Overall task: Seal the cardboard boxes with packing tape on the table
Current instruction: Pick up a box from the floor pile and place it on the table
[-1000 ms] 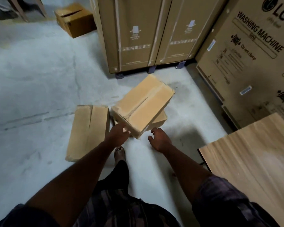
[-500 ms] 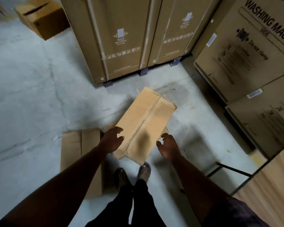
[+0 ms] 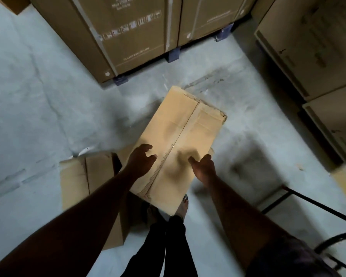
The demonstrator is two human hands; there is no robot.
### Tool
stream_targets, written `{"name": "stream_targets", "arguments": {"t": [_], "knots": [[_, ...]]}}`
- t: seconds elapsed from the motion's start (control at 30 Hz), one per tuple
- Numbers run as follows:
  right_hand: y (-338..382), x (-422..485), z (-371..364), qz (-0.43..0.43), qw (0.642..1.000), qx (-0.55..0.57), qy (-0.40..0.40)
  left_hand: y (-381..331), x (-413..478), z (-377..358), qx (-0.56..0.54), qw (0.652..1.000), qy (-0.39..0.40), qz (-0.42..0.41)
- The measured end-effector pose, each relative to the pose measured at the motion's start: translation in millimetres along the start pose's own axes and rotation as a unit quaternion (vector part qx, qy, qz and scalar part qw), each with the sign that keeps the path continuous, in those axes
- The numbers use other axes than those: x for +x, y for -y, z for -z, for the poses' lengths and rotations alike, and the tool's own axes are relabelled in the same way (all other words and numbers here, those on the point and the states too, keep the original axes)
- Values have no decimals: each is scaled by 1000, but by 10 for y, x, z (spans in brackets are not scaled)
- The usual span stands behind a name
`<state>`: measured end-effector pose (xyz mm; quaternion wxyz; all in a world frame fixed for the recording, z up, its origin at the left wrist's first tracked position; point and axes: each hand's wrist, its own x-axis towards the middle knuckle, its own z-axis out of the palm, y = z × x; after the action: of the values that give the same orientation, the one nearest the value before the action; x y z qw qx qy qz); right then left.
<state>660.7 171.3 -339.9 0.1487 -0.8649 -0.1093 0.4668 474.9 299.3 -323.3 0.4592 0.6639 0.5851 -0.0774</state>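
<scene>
A long closed cardboard box (image 3: 188, 124) lies slanted on the floor in front of me, a seam running down the middle of its top. Its near end hides part of my feet. My left hand (image 3: 141, 160) is over the box's left edge with fingers loosely curled. Over the right half of the top is my right hand (image 3: 205, 168), fingers spread and relaxed. Both hands cast shadows on the cardboard and hold nothing. A flattened box (image 3: 84, 186) lies on the floor to the left. No tape is in view.
Tall strapped cartons (image 3: 132, 33) stand close behind the box, and more large cartons (image 3: 312, 48) line the right side. Black metal table legs (image 3: 312, 206) cross the lower right. Grey concrete floor (image 3: 38, 96) spreads to the left.
The view has dropped closer to the box. Both hands moved from the box's near sides to above its top. The box's near end now overlaps my feet.
</scene>
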Motion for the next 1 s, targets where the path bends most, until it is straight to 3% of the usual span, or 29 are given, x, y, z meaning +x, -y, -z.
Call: {"name": "stream_targets", "arguments": {"t": [0.23,0.37,0.5,0.57,0.67,0.77,1.0], "knots": [[-96,724,-284,-87,988,129,16,131,672,-300,90,996,-14,13],[-154,942,-425,-93,980,177,1,210,968,-404,94,995,-5,26],[-193,1122,-543,-63,975,212,-33,201,1122,-446,135,987,-81,8],[-232,1177,-581,-55,970,233,-47,223,1261,-433,135,984,-108,37],[-400,1234,-616,-45,961,265,-59,264,1509,-368,74,994,-34,79],[-493,1269,-654,-14,956,285,-60,340,1666,-241,54,996,42,63],[-665,1463,-650,53,912,406,25,538,1794,-225,-17,998,54,30]]}}
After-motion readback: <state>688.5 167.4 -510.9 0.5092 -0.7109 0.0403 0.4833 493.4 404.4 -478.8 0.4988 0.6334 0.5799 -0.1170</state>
